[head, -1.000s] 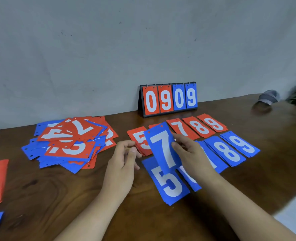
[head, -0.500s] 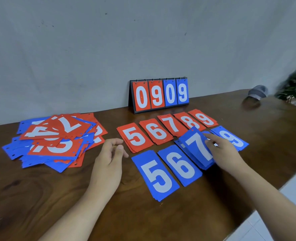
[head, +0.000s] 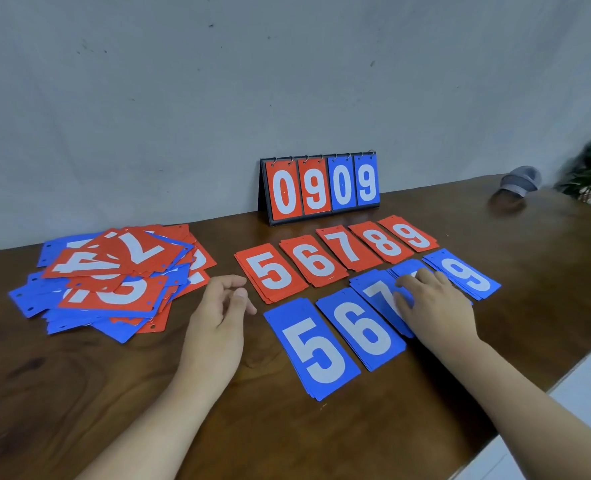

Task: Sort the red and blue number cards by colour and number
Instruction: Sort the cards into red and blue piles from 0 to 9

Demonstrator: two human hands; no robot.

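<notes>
Right hand (head: 432,306) is palm down with fingers roughly straight and spread, resting on the blue 7 stack (head: 373,292) and covering most of the blue 8 stack (head: 408,268); it grips nothing. Left hand (head: 218,317) holds nothing, fingers loosely curled, thumb and index apart. It sits at 9 o'clock of the blue 5 stack (head: 316,348); can't tell if it touches the table (head: 79,393). The blue row runs from 7 o'clock to 1 o'clock: 5, blue 6 stack (head: 361,332), 7, 8, blue 9 stack (head: 467,277), each just beside the next. The red row is parallel, at 12 o'clock of the blue one: red 5 stack (head: 273,275), red 6 stack (head: 313,261), red 7 stack (head: 347,249), red 8 stack (head: 384,242), red 9 stack (head: 410,233). The unsorted pile (head: 114,278) of mixed red and blue cards is at 10 o'clock of the left hand, near it. The flip scoreboard (head: 322,187) stands upright at 12 o'clock of the red row and reads 0909. A grey cap (head: 519,180) is at 2 o'clock, far end of the table.
</notes>
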